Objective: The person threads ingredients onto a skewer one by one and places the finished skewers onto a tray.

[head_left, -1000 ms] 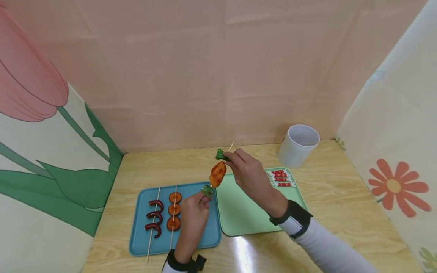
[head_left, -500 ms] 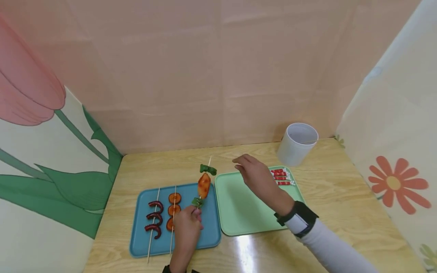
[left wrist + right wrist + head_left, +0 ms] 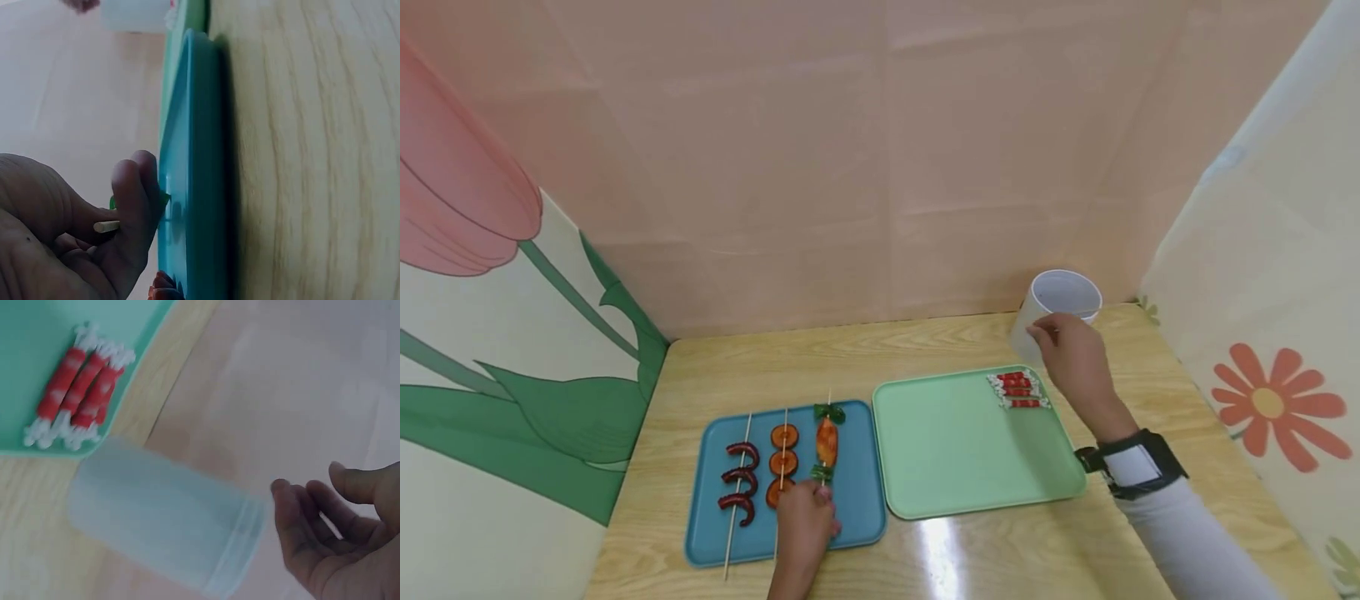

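Observation:
My left hand (image 3: 805, 521) pinches the lower end of a skewer (image 3: 107, 226) at the right part of the blue tray (image 3: 859, 500). Threaded on that skewer are two green pepper-like pieces (image 3: 829, 413) with an orange-brown, wing-shaped piece (image 3: 827, 442) between them. My right hand (image 3: 1077, 367) is in front of the white cup (image 3: 1028, 333), its fingers loosely bent and nothing visible between them. In the right wrist view the cup (image 3: 162, 512) lies close beside the fingertips, with a gap showing.
Left on the blue tray lie a skewer of dark red curled sausages (image 3: 739, 477) and one of round orange-brown slices (image 3: 783, 461). A green tray (image 3: 955, 450) adjoins on the right, bearing several red-and-white wrapped sticks (image 3: 1019, 390) in its far right corner. A wall cloth (image 3: 880, 167) stands behind the table.
My left hand has lowered the skewer onto the blue tray. My right hand has let go of the upper green piece and moved right, to the white cup.

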{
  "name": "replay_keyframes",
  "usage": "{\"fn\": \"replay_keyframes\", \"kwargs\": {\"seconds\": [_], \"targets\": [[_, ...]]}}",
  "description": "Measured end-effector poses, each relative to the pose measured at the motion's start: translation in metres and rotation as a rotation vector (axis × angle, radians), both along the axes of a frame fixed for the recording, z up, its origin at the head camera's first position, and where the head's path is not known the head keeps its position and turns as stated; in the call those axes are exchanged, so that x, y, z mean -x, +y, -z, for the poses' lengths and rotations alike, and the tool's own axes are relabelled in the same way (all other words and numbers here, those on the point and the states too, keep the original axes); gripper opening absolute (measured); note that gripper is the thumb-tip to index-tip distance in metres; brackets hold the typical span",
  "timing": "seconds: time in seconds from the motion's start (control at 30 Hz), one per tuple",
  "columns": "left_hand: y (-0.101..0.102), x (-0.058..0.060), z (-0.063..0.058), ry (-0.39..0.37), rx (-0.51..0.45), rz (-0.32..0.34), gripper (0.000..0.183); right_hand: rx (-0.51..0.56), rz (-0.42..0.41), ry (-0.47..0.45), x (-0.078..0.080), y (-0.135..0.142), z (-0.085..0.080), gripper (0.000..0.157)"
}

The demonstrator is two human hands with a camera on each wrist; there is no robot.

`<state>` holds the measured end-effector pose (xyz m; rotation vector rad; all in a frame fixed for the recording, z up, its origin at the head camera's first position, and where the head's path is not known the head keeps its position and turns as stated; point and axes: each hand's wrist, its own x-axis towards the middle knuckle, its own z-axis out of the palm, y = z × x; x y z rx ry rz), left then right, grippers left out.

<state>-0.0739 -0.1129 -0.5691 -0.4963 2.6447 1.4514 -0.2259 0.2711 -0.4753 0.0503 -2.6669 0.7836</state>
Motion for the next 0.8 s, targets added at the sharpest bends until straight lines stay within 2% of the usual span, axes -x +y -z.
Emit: {"fn": "replay_keyframes", "kwargs": {"seconds": [0.17, 0.3, 0.43, 0.6, 0.7, 0.8], "targets": [[-0.002, 0.001, 0.003, -0.049, -0.002, 0.010, 0.015, 0.018, 0.192, -0.027, 0.003, 0.041, 0.011, 0.041], [-0.005, 0.002, 0.002, -0.079, 0.061, 0.038, 0.016, 0.074, 0.334, -0.067, 0.009, 0.067, 0.022, 0.049], [-0.009, 0.003, -0.001, -0.082, 0.195, 0.066, 0.013, 0.174, 0.403, -0.068, 0.021, 0.082, 0.028, 0.054], [-0.012, -0.001, -0.004, -0.036, 0.347, 0.100, 0.003, 0.292, 0.493, 0.029, 0.036, 0.088, 0.030, 0.045], [-0.013, -0.002, -0.005, -0.015, 0.375, 0.113, 0.004, 0.378, 0.525, 0.061, 0.043, 0.089, 0.030, 0.039], [-0.014, -0.003, -0.003, -0.021, 0.374, 0.119, 0.005, 0.476, 0.508, 0.087, 0.049, 0.090, 0.032, 0.035]]}}
